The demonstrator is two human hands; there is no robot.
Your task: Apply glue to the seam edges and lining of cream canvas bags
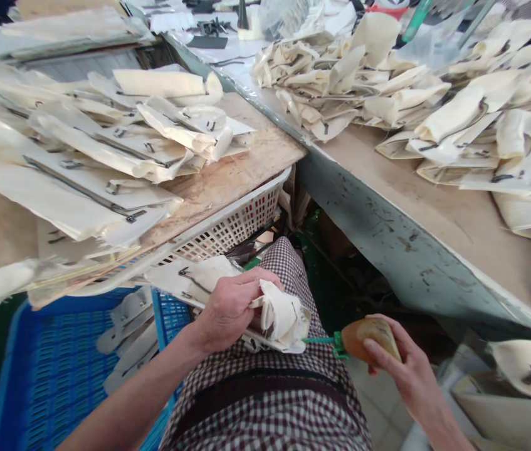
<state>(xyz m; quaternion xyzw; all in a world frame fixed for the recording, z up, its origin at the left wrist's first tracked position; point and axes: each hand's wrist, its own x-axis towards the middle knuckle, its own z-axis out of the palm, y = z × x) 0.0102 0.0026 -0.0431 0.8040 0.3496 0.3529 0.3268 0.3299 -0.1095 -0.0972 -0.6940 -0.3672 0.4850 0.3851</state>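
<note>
Over my lap, my left hand [232,307] is closed around a folded cream fabric piece [284,316] with dark metal fittings on it. More of the same stiff cloth sticks out to the left of that hand. My right hand [399,357] grips the rounded tan handle of a tool [357,338]. A thin green shaft runs left from a green collar on this handle, and its tip meets the right edge of the fabric bundle. Whether the tip goes inside the cloth is hidden. A checked apron [274,394] covers my lap beneath both hands.
Cream fabric pieces with dark fittings are piled on the left wooden table [246,160] and the right table [444,219]. Under the left one sits a white basket [227,228]. A blue crate [53,376] holding similar pieces stands at lower left. More cloth lies at lower right.
</note>
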